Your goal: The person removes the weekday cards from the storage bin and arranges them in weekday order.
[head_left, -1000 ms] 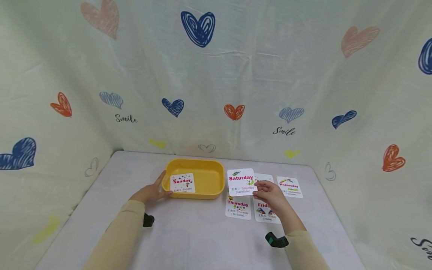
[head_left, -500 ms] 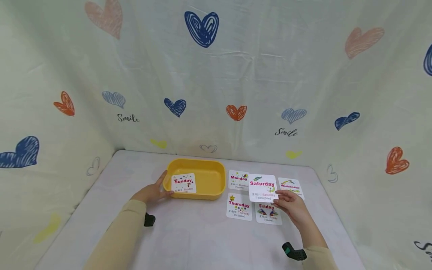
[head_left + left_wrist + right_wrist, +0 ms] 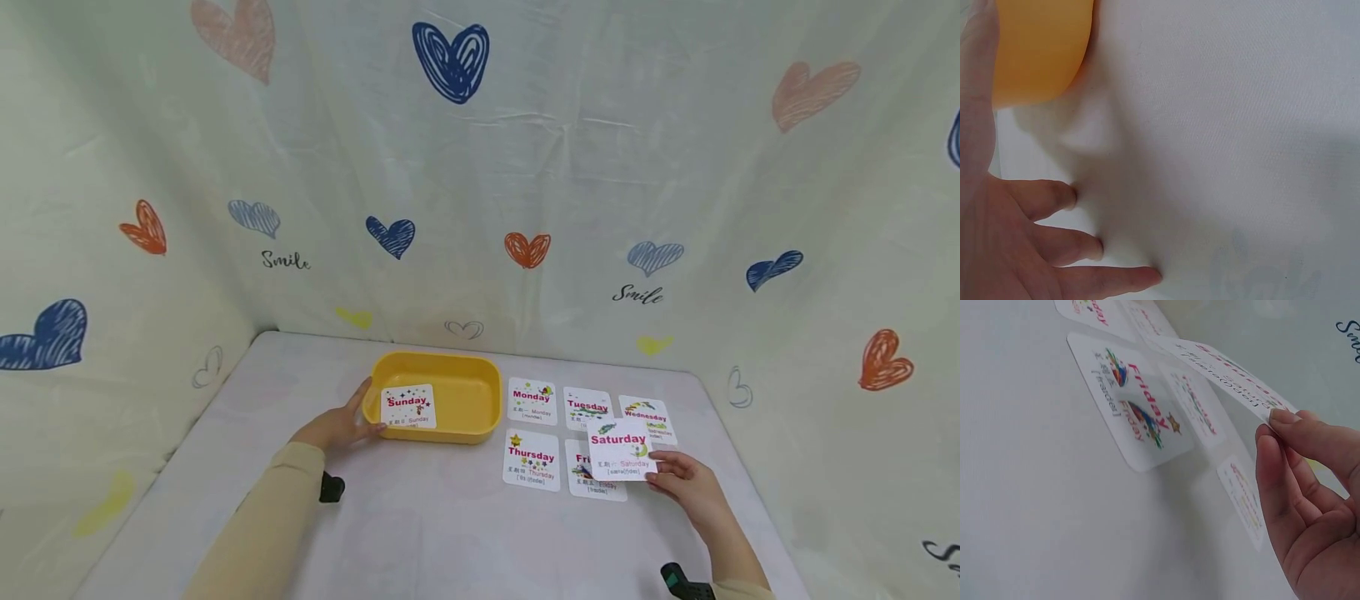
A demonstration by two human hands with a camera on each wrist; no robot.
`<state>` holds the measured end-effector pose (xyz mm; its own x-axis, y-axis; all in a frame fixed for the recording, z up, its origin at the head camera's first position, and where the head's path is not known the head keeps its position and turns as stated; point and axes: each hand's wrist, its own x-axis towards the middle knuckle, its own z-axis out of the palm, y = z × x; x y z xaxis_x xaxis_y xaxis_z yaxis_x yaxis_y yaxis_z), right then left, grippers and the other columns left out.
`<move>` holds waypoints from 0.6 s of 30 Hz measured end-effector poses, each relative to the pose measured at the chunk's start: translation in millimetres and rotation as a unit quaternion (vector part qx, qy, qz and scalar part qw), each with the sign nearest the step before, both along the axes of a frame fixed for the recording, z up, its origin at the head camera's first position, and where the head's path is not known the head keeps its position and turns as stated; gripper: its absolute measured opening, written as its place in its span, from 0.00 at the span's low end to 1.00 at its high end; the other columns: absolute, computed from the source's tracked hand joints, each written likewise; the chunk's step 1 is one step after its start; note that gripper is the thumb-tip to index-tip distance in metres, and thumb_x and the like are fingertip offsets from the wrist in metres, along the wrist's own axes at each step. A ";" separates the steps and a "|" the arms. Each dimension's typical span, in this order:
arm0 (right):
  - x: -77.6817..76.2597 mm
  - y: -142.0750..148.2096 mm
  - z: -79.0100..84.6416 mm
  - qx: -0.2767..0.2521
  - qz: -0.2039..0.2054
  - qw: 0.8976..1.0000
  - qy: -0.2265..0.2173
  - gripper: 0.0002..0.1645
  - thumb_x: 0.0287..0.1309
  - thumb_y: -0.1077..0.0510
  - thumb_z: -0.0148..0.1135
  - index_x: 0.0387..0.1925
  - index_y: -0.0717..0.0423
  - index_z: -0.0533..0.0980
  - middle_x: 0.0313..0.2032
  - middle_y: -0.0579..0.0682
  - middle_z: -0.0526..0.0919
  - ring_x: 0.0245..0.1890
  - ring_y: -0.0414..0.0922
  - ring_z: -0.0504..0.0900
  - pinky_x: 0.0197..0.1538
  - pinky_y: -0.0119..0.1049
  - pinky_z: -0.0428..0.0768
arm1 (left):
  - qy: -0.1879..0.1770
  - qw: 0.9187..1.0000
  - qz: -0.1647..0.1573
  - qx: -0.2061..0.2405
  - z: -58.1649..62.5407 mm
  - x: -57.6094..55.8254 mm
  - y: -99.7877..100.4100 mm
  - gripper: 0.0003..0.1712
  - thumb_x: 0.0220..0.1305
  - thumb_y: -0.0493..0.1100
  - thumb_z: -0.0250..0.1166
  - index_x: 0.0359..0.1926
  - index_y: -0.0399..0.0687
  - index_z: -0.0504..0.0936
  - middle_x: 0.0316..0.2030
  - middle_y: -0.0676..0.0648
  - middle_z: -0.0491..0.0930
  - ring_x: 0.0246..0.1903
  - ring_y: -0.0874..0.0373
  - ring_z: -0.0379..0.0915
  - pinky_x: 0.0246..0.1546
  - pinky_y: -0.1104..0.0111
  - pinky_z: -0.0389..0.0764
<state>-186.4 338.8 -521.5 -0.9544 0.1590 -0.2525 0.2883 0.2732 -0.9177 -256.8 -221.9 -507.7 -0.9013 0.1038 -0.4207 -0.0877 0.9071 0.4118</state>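
My right hand [image 3: 693,492] pinches the white Saturday card [image 3: 618,450] by its right edge between thumb and fingers. The card is tilted above the table and overlaps the Friday card [image 3: 1135,403]. In the head view it covers part of the Friday card and the lower corner of the Tuesday card [image 3: 588,407]. My left hand [image 3: 341,423] rests at the left end of a yellow tray [image 3: 468,400], its thumb against the wall. Its other visible fingers [image 3: 1107,282] are spread, fairly straight, beside the tray. A Sunday card [image 3: 408,406] leans inside the tray.
The Monday [image 3: 532,402] and Wednesday [image 3: 647,415] cards lie in the back row with Tuesday. The Thursday card [image 3: 532,460] lies in front of Monday, left of Friday. A heart-patterned cloth [image 3: 570,167] hangs behind the white table [image 3: 450,517].
My right hand has carried the Saturday card from over Monday, rightward past Tuesday, and toward me over Friday. Monday and Tuesday have come into view. The left hand stays at the tray.
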 end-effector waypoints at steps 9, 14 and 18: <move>14.5 31.5 -7.1 0.000 -0.037 0.999 -0.014 0.26 0.59 0.69 0.64 0.59 0.73 0.70 0.35 0.51 0.81 0.35 0.40 0.83 0.43 0.34 0.83 | -0.004 1.000 0.005 0.002 -4.3 -2.1 -0.2 0.62 0.60 0.72 0.58 0.76 0.49 0.33 0.59 0.22 0.67 0.56 0.25 0.67 0.56 0.37 0.68; 19.0 46.6 -11.0 -0.002 -0.055 0.998 -0.016 0.27 0.58 0.69 0.66 0.58 0.73 0.71 0.34 0.49 0.81 0.34 0.38 0.82 0.43 0.32 0.83 | -0.005 1.000 0.010 0.004 -5.1 -1.8 0.0 0.62 0.59 0.73 0.58 0.76 0.50 0.33 0.59 0.22 0.67 0.56 0.25 0.67 0.55 0.37 0.68; 22.2 52.8 -16.4 -0.003 -0.063 0.998 -0.025 0.27 0.59 0.68 0.65 0.59 0.74 0.70 0.33 0.49 0.80 0.34 0.38 0.82 0.42 0.32 0.83 | -0.003 1.000 0.012 0.006 -6.2 -2.6 -1.9 0.62 0.58 0.73 0.58 0.77 0.51 0.33 0.59 0.22 0.67 0.56 0.25 0.67 0.55 0.37 0.68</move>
<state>-164.2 391.6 -537.9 -0.9131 0.2756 -0.3004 0.3655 0.2273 -0.9026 -259.4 -223.8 -513.8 -0.9006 0.0877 -0.4258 -0.1116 0.9000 0.4214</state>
